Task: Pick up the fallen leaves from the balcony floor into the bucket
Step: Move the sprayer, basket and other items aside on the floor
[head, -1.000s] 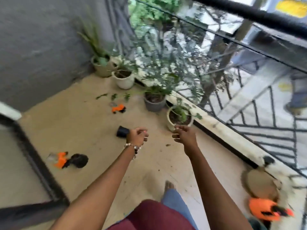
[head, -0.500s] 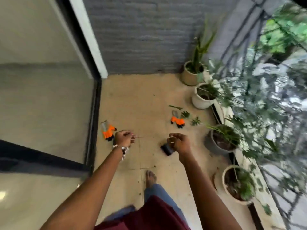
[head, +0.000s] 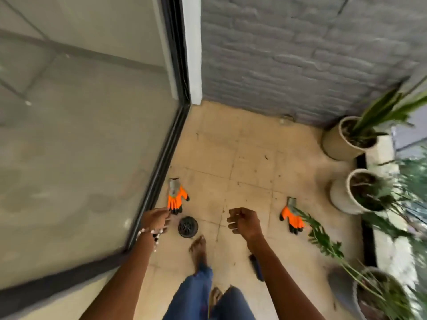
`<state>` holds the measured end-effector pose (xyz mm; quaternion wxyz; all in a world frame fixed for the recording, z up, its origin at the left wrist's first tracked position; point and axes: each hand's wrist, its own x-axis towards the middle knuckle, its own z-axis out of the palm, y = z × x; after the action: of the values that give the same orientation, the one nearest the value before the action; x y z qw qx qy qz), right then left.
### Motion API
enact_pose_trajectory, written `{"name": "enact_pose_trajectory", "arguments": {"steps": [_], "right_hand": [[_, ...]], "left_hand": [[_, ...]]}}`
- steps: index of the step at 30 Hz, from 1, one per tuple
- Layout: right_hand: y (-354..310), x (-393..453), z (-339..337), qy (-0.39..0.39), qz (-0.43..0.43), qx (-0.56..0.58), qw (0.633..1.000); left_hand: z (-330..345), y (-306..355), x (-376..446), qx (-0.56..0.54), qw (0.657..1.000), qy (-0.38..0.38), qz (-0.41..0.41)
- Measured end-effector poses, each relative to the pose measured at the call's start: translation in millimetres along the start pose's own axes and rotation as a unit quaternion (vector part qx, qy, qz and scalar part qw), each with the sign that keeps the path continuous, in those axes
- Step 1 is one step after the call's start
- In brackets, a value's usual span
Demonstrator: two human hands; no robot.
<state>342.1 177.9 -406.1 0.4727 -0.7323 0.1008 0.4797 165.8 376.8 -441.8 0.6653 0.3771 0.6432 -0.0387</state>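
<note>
Head view: both hands empty above floor.

Two empty hands, left and right, fingers loosely curled, above tiled floor with orange gloves.

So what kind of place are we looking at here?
Most likely a home balcony: a tiled floor with a round floor drain, potted plants along the edge, and a sliding glass door.
</note>
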Motion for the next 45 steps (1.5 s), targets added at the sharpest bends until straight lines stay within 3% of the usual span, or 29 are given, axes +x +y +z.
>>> {"name": "enact_pose_trajectory", "arguments": {"steps": [9, 12, 17, 20, 22, 25, 28, 34, 39, 45], "right_hand": [[13, 271, 58, -0.012, -0.046, -0.113, 0.992], [53, 383, 77, -0.046, -0.058, -0.139, 0.987], [117, 523, 94, -0.080, -0.057, -0.182, 0.978], [135, 563, 97, -0.088, -0.053, -0.193, 0.976], [139, 572, 97, -0.096, -0.045, -0.198, 0.974], [136, 566, 94, -0.092, -0.031, -0.169, 0.981], [123, 543, 84, -0.068, -0.014, -0.128, 0.989], [96, 462, 24, -0.001, -0.041, -0.118, 0.992], [97, 422, -79, 0.147, -0.025, -0.113, 0.982], [150, 456, -217, 0.345, 0.065, -0.148, 0.925]], "left_hand": [[35, 14, 278, 0.125, 0.988, 0.090, 0.019], [58, -14, 389, 0.215, 0.961, 0.146, 0.094], [72, -65, 536, 0.307, 0.916, 0.253, 0.056], [74, -84, 578, 0.336, 0.891, 0.306, 0.013], [73, -89, 589, 0.337, 0.886, 0.318, -0.014], [76, -83, 584, 0.346, 0.896, 0.277, -0.011], [100, -62, 542, 0.365, 0.901, 0.227, 0.054], [166, -19, 423, 0.255, 0.952, 0.107, 0.134], [243, 9, 370, 0.229, 0.964, -0.005, 0.132], [360, -12, 388, 0.274, 0.949, -0.082, 0.133]]}}
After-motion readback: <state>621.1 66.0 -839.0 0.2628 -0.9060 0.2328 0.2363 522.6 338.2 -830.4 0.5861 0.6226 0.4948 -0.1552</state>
